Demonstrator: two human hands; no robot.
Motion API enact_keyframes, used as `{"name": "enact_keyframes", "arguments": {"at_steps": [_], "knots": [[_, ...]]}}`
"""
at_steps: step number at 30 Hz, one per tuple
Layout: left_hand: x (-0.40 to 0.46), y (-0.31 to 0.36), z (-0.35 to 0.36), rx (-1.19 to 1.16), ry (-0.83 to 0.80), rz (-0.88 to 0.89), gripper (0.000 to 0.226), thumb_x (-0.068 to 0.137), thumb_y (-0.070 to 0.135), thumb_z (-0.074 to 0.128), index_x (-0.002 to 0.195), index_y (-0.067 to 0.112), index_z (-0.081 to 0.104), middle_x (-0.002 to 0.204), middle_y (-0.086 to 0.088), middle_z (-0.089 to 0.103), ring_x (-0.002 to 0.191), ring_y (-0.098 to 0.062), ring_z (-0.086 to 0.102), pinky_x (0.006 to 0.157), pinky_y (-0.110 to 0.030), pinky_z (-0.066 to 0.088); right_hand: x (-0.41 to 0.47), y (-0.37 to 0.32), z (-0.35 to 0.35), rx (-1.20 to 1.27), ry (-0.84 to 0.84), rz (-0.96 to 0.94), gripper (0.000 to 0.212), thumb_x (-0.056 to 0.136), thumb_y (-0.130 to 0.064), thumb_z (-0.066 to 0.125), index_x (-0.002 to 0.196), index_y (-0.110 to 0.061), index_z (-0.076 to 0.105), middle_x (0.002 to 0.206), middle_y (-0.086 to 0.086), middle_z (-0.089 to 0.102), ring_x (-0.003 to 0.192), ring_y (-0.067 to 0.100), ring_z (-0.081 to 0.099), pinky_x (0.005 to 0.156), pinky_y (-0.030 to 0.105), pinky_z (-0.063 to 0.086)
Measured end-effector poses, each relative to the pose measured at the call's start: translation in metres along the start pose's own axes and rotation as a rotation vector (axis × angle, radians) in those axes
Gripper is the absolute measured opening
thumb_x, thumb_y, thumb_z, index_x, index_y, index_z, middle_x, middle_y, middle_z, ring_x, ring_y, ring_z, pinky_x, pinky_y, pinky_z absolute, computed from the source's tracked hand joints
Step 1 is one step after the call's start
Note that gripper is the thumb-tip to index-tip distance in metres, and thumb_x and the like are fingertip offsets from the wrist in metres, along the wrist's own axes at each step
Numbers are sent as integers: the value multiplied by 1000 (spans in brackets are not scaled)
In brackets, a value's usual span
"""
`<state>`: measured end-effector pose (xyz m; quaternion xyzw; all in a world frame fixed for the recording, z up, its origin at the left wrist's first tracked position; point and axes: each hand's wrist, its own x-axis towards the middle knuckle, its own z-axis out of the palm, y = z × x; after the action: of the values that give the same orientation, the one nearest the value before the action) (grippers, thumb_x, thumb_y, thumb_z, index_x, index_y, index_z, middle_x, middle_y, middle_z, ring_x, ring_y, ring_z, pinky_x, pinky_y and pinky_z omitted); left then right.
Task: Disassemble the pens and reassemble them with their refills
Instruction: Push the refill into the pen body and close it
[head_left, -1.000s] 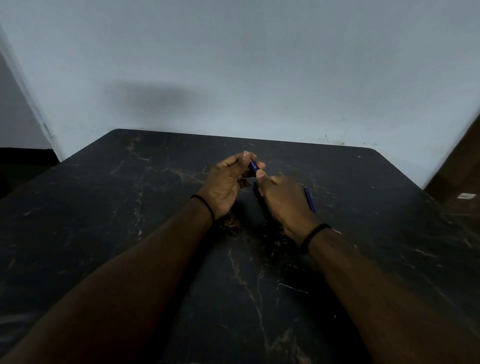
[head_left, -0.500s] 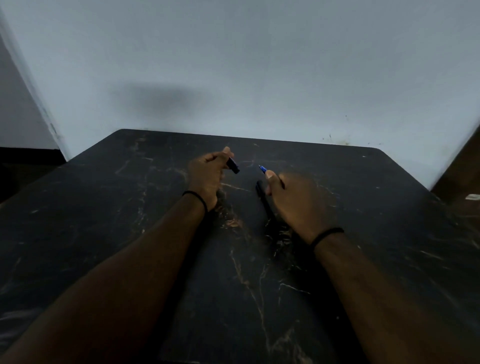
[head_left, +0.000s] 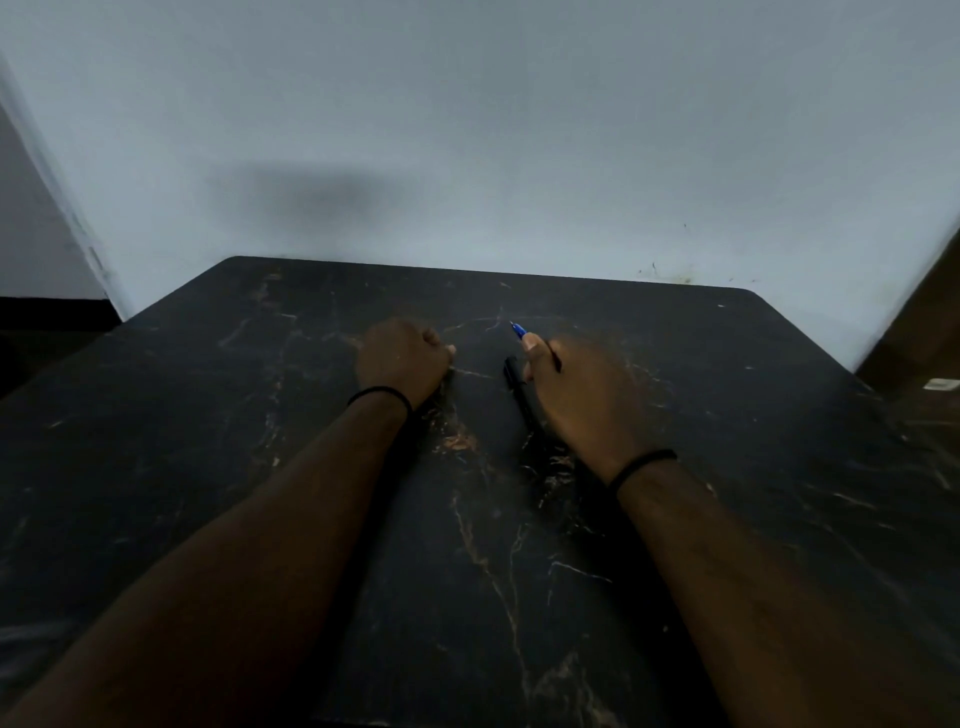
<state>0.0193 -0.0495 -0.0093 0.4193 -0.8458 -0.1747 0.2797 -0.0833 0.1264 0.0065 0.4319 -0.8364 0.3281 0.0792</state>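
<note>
My left hand (head_left: 402, 361) has pulled away from my right hand (head_left: 576, 395) and dropped to the black marbled tabletop (head_left: 519, 545), curled; whether it hides the small black cap, I cannot tell. My right grips the slim blue plastic pen (head_left: 518, 330), now uncapped. A black pen (head_left: 521, 395) lies just left of it.

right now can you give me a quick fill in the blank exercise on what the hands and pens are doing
1. The blue pen tip sticks out of the ____ hand.
2. A black pen lies on the table beside the ____ hand.
3. Each wrist wears a thin ____ band.
4. The left hand is curled into a ____.

Missing words: right; right; black; fist
</note>
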Motion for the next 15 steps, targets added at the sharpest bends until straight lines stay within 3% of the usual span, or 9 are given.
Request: {"name": "enact_keyframes", "arguments": {"at_steps": [3, 6, 9, 11, 13, 15], "knots": [[-3, 5, -2, -4, 218, 115, 26, 88, 42, 60, 84, 19, 73, 88, -3, 69, 86, -21, 64, 78, -35, 54, -1, -1, 0, 63, 41, 18, 34, 104, -41, 36, 94, -18, 59, 79, -1, 60, 77, 23, 58, 69, 36, 44], [-10, 18, 0, -310, 277, 199, 20, 92, 39, 60, 94, 23, 71, 92, 0, 68, 82, -12, 62, 75, -28, 52, -1, -4, 1, 316, 117, 76, 15, 103, -30, 46, 113, -20, 52, 94, -4, 60, 83, 18, 59, 70, 32, 43], [-22, 38, 8, -608, 197, 184, 13, 92, 37, 62, 89, 29, 71, 79, 3, 71, 71, -8, 64, 64, -24, 50, 1, -5, 0, 448, 155, 104, 5, 102, -26, 49, 106, -27, 50, 96, -5, 65, 85, 14, 62, 64, 25, 42], [-29, 48, 14, -801, 79, 156, 10, 93, 33, 63, 90, 29, 71, 76, 6, 71, 69, -6, 64, 64, -22, 50, 0, -4, -1, 498, 146, 103, 10, 103, -29, 49, 110, -28, 57, 96, -8, 67, 85, 7, 62, 68, 21, 44], [-34, 54, 12, -1019, -36, 123, 11, 95, 28, 62, 96, 26, 72, 81, 8, 75, 75, -4, 68, 67, -19, 51, -1, -4, -1, 552, 111, 102, 24, 104, -33, 47, 120, -25, 63, 87, -8, 68, 74, -6, 60, 65, 11, 42], [-34, 55, 8, -1196, -138, 94, 15, 97, 21, 59, 102, 19, 73, 91, 4, 77, 86, -9, 71, 75, -21, 54, -3, -5, -1, 570, 72, 94, 27, 105, -33, 44, 119, -25, 67, 74, -7, 65, 62, -12, 56, 56, 4, 37]]}}
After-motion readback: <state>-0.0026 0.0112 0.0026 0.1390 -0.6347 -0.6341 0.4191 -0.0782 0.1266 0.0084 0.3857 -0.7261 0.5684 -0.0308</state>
